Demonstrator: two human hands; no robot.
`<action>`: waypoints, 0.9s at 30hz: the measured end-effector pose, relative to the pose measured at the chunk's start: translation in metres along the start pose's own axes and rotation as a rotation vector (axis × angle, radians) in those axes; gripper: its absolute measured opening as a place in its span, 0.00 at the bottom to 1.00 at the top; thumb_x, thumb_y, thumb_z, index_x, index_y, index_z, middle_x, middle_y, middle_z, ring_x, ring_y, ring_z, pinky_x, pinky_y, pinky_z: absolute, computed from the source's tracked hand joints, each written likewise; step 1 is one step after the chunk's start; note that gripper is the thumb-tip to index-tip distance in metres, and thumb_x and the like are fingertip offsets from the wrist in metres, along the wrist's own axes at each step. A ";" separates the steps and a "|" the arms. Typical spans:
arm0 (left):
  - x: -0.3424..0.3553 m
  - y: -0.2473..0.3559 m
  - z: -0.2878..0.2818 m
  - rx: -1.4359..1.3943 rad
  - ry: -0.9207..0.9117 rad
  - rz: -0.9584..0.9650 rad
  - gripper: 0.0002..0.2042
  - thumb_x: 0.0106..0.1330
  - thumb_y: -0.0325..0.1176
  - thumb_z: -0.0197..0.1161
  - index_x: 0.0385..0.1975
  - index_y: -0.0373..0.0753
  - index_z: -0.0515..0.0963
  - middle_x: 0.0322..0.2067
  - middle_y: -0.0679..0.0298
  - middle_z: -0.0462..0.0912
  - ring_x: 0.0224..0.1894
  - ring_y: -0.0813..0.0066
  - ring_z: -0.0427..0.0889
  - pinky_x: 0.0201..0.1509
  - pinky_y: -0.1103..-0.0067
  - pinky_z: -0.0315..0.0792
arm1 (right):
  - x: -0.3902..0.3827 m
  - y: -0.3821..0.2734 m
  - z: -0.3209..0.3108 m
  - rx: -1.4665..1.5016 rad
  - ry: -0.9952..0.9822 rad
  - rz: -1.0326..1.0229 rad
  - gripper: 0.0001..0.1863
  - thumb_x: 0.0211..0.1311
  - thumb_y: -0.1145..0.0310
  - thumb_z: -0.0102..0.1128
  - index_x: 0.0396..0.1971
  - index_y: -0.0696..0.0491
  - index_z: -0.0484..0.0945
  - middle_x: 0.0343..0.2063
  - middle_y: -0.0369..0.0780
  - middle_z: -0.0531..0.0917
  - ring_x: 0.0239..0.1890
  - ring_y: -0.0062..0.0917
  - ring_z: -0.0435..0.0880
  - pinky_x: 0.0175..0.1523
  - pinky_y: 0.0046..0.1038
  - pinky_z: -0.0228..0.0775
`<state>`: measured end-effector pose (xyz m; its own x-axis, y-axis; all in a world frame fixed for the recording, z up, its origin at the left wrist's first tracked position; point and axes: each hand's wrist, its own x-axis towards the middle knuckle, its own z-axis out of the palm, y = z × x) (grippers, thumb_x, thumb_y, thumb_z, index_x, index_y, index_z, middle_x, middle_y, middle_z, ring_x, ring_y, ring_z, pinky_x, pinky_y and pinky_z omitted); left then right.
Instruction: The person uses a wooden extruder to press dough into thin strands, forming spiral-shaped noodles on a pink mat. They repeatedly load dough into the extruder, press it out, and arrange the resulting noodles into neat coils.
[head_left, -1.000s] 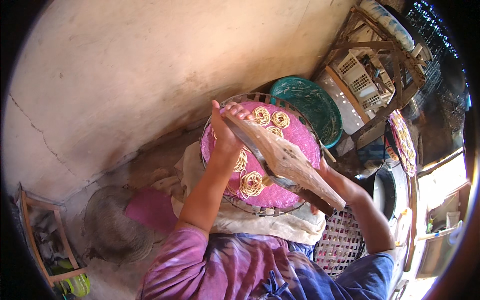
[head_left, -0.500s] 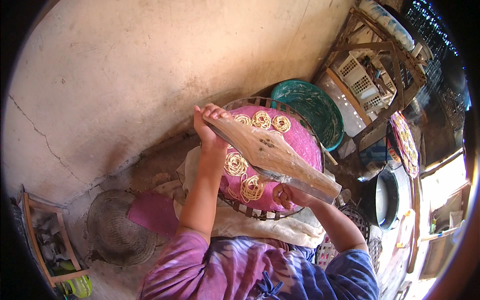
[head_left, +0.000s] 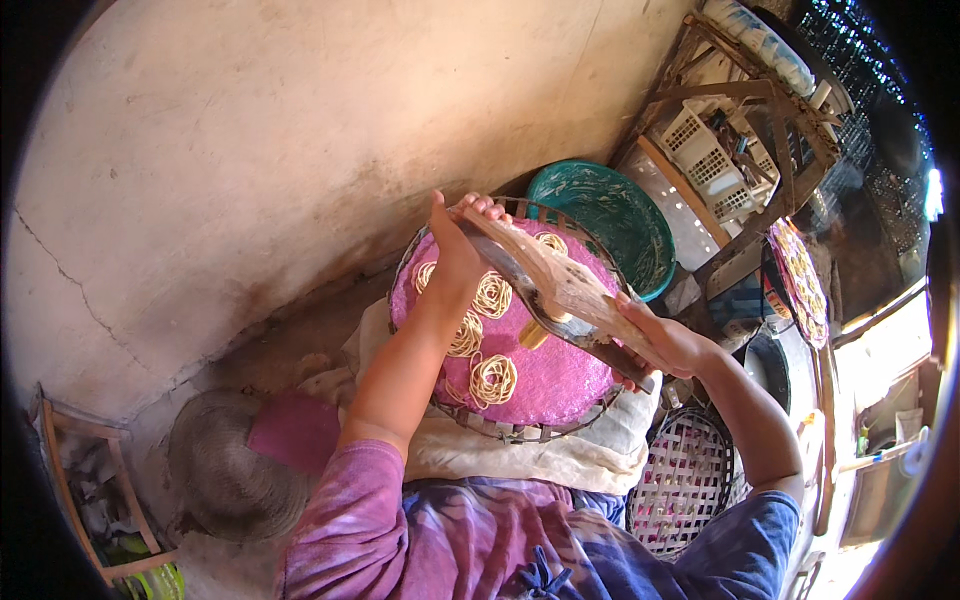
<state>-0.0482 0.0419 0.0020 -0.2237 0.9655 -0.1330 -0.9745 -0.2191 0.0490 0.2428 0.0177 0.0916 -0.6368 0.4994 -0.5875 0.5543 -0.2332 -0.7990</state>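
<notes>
My left hand (head_left: 468,235) is closed round the far left end of a long wooden press (head_left: 575,285). My right hand (head_left: 665,340) grips its near right end, thumb on top and fingertips showing below. The press slants over a round woven tray (head_left: 520,432) covered with a pink sheet (head_left: 560,385). Below its middle a yellowish cylinder (head_left: 535,335) juts out above the sheet. Several coils of pale noodle strands lie on the sheet, among them a near coil (head_left: 493,381). The press hides part of the tray.
A green basin (head_left: 610,225) stands beyond the tray, beside the wall (head_left: 300,150). To the right are a wooden rack with a white crate (head_left: 710,160) and another woven tray (head_left: 680,480). A woven hat (head_left: 225,470) lies at the left. Cream cloth (head_left: 540,462) lies under the tray.
The press has turned and tilted, showing the yellowish cylinder beneath it. My left hand has shifted right; my right hand has moved up and right, with its thumb now over the top.
</notes>
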 end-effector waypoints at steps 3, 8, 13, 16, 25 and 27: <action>0.005 0.005 -0.005 0.052 -0.169 0.088 0.28 0.67 0.64 0.38 0.16 0.48 0.65 0.16 0.71 0.67 0.20 0.73 0.68 0.32 0.71 0.66 | 0.003 0.003 0.008 -0.126 0.109 -0.017 0.34 0.72 0.40 0.29 0.59 0.54 0.66 0.32 0.37 0.79 0.23 0.16 0.73 0.29 0.20 0.69; -0.003 0.006 0.005 0.086 -0.099 0.134 0.25 0.68 0.61 0.41 0.17 0.49 0.63 0.15 0.73 0.65 0.19 0.76 0.67 0.30 0.74 0.65 | -0.011 -0.014 0.005 -0.261 0.121 -0.082 0.35 0.71 0.39 0.30 0.49 0.57 0.72 0.23 0.39 0.78 0.18 0.19 0.76 0.24 0.22 0.70; -0.004 0.002 0.031 0.049 -0.146 0.126 0.25 0.68 0.60 0.40 0.16 0.49 0.64 0.14 0.73 0.65 0.19 0.75 0.67 0.30 0.73 0.65 | -0.011 -0.028 0.003 -0.265 0.165 0.051 0.39 0.69 0.36 0.31 0.37 0.61 0.77 0.16 0.39 0.77 0.15 0.19 0.75 0.22 0.23 0.70; -0.007 0.013 0.035 0.093 -0.118 0.111 0.26 0.69 0.61 0.38 0.16 0.48 0.64 0.13 0.72 0.64 0.17 0.74 0.66 0.30 0.72 0.65 | -0.008 -0.019 0.012 -0.302 0.195 -0.097 0.40 0.68 0.35 0.32 0.27 0.60 0.79 0.14 0.38 0.77 0.15 0.18 0.75 0.20 0.22 0.68; 0.007 -0.016 -0.021 -0.121 -0.271 -0.042 0.27 0.68 0.62 0.38 0.12 0.50 0.62 0.10 0.74 0.64 0.15 0.75 0.67 0.30 0.74 0.66 | -0.013 0.016 -0.009 0.010 0.068 0.064 0.43 0.65 0.31 0.31 0.41 0.61 0.77 0.20 0.44 0.81 0.16 0.26 0.81 0.22 0.26 0.75; 0.014 -0.014 -0.029 -0.143 -0.358 -0.012 0.25 0.70 0.57 0.40 0.14 0.50 0.66 0.11 0.76 0.67 0.16 0.78 0.69 0.29 0.75 0.68 | 0.003 0.028 -0.006 0.442 -0.151 0.000 0.46 0.63 0.29 0.29 0.50 0.60 0.72 0.23 0.48 0.82 0.17 0.30 0.82 0.23 0.29 0.77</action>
<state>-0.0383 0.0546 -0.0292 -0.2160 0.9506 0.2229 -0.9754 -0.1999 -0.0924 0.2596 0.0176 0.0685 -0.7259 0.3801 -0.5732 0.2933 -0.5828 -0.7578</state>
